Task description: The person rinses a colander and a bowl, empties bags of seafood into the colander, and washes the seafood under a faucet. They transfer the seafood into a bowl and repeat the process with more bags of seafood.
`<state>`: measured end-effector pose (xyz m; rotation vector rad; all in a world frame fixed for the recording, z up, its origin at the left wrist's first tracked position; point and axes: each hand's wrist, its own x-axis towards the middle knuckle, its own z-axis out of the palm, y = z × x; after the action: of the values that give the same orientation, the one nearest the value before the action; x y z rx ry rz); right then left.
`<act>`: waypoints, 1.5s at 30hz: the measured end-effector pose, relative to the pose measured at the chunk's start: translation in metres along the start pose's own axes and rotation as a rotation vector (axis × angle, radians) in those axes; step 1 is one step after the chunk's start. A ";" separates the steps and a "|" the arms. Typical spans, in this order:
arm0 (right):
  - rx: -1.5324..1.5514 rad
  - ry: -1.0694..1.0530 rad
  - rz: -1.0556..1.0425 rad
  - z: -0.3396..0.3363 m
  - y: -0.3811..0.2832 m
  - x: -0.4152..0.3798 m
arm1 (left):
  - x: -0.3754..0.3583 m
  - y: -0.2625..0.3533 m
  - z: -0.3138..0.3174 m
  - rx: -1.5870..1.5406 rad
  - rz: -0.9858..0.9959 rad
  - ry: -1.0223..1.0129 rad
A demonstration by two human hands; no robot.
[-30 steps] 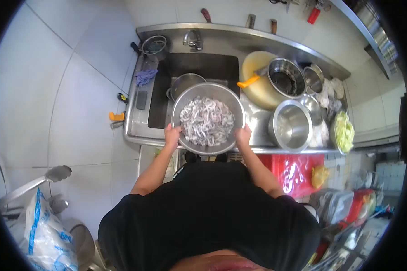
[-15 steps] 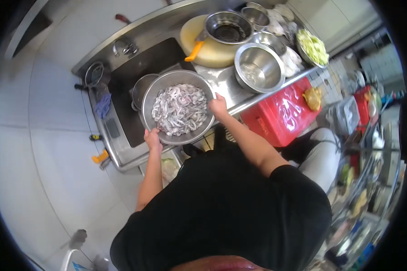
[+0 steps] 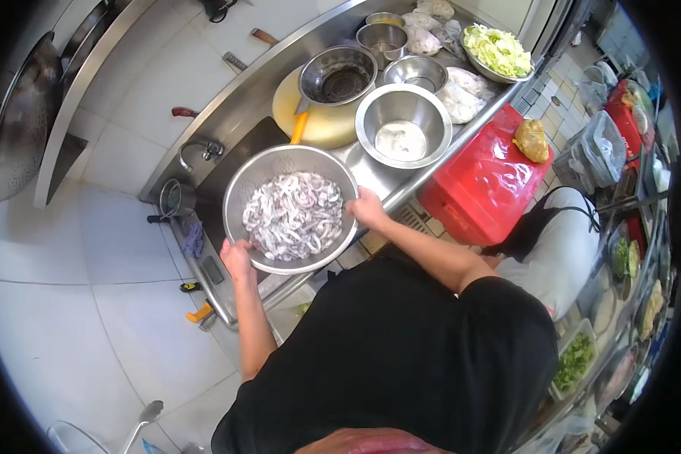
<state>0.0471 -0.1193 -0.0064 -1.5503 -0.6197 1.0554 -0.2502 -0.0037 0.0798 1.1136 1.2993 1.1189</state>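
A large metal colander [image 3: 238,178] full of pale, purplish squid strips [image 3: 295,216] is held level over the sink's front part. My left hand [image 3: 237,259] grips its near left rim, and my right hand [image 3: 367,209] grips the right rim. Behind it, a round yellowish board [image 3: 284,110] carries a dark-bottomed metal pan [image 3: 339,76] and a knife with an orange handle [image 3: 300,127]. To the right stands a steel bowl [image 3: 431,113] with something whitish at its bottom.
A faucet [image 3: 197,151] rises behind the sink. Smaller metal bowls, white bags and a bowl of chopped cabbage [image 3: 499,53] line the right counter. Below it are a red crate [image 3: 484,185] and a person's light-clad leg [image 3: 560,242]. Food containers stand at the far right.
The camera view has shifted. The colander, still in both hands, looks nearer and larger, and it covers more of the sink, including the pot seen there before.
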 end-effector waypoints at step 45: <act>-0.888 0.238 -0.218 -0.179 -0.044 0.119 | 0.009 0.156 0.173 0.304 0.423 0.319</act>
<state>0.2654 -0.0963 0.0001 -2.2511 -1.1485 0.4068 -0.0746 0.0291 0.2302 1.5302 1.5615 1.4900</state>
